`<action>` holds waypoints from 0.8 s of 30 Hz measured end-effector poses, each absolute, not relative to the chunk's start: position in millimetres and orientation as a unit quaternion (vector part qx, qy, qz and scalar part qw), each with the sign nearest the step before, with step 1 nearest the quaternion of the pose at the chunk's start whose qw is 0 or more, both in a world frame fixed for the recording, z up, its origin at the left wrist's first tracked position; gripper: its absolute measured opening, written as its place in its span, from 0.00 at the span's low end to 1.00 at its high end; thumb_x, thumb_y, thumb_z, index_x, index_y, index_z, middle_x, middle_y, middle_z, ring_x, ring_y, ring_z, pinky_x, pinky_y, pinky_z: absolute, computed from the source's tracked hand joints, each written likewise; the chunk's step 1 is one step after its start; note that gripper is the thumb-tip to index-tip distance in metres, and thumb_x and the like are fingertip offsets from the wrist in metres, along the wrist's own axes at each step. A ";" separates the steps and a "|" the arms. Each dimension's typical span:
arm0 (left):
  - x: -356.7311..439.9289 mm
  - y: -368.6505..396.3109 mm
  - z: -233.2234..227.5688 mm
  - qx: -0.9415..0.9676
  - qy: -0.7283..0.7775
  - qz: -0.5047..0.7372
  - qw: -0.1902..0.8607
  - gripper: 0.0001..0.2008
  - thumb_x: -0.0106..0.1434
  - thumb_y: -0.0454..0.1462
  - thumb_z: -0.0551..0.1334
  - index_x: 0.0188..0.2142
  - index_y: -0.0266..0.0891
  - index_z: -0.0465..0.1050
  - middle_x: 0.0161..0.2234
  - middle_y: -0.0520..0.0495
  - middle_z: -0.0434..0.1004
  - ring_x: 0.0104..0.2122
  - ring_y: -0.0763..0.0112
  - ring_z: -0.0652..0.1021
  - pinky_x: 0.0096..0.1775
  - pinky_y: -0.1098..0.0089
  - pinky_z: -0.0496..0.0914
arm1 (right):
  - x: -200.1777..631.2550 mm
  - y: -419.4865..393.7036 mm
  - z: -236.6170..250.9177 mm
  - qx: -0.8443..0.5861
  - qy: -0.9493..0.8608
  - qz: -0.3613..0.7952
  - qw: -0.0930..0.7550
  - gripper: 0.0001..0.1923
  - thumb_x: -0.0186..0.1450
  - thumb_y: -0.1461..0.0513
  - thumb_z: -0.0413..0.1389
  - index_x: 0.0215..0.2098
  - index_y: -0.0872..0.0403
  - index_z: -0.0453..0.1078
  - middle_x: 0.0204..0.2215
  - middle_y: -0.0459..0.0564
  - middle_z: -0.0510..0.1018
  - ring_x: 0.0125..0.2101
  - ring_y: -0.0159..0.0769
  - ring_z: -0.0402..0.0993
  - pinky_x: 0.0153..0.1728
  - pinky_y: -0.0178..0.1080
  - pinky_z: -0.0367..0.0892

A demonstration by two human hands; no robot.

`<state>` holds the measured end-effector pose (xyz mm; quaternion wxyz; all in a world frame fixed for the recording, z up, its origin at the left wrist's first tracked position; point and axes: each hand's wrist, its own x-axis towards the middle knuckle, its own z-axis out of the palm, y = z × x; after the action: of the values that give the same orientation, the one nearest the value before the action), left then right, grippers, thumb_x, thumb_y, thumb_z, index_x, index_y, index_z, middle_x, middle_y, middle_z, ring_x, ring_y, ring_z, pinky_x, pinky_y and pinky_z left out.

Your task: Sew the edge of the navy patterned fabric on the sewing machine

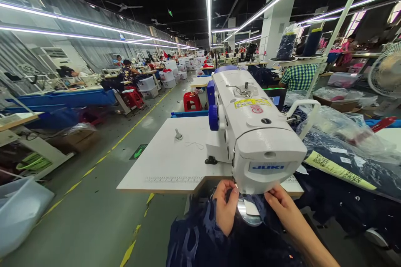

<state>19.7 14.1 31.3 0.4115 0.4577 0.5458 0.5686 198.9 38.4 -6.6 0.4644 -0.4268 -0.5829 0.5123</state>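
A dark navy patterned fabric [200, 238] is spread nearest the camera, bunched below the front edge of the white rectangular tabletop [166, 162] and drawn up under the head of the white JUKI sewing machine [250, 133]. The fabric is pinched by the left hand [224, 208], its grip clenched on a fold just left of the needle area, with the fingers curled in beside the round silver metal plate [249, 212] below the machine head. The same fabric is pressed by the right hand [280, 204] on the other side of the plate, the fingertips closed on the cloth close under the machine's front face. The needle itself is hidden by the machine head. A blue round knob [213, 117] is seen on the machine's left side, and a yellow warning label [252, 103] on its top. To the right, a heap of dark cloth with a yellow printed paper tag [336, 170] is covered by clear plastic bags [344, 127]. A small metal post [178, 134] stands on the bare tabletop. Farther off, a red plastic stool [192, 101] is placed by the aisle, which is marked with yellow floor lines [138, 122]. Rows of workstations with seated people are lit by long ceiling light strips [208, 4].
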 end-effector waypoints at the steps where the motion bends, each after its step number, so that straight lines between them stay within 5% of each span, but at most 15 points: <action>1: 18.9 14.2 30.6 0.459 0.545 0.568 0.412 0.08 0.56 0.42 0.61 0.31 0.40 0.68 0.28 0.49 0.74 0.31 0.67 0.74 0.41 0.66 0.69 | 198.0 37.8 -5.7 -0.425 -0.583 0.514 0.465 0.06 0.65 0.55 0.51 0.33 0.47 0.62 0.28 0.44 0.66 0.31 0.37 0.64 0.38 0.36 0.65; 8: 5.5 12.9 25.9 0.465 0.564 0.540 0.418 0.09 0.59 0.41 0.56 0.34 0.37 0.66 0.31 0.46 0.72 0.33 0.67 0.72 0.39 0.66 0.66 | 190.8 31.8 -1.4 -0.429 -0.575 0.524 0.460 0.08 0.66 0.54 0.51 0.32 0.48 0.63 0.30 0.46 0.67 0.32 0.37 0.64 0.39 0.36 0.65; 24: -7.7 11.5 14.5 0.439 0.565 0.541 0.443 0.13 0.55 0.46 0.63 0.32 0.38 0.67 0.26 0.54 0.69 0.22 0.78 0.66 0.26 0.74 0.61 | 187.8 27.2 5.2 -0.426 -0.560 0.520 0.484 0.02 0.65 0.61 0.50 0.36 0.50 0.62 0.29 0.42 0.65 0.30 0.33 0.62 0.35 0.34 0.61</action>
<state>-7.7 11.5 14.5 0.4426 0.4390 0.5649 0.5406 187.8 27.2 5.2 0.4839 -0.4260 -0.5603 0.5201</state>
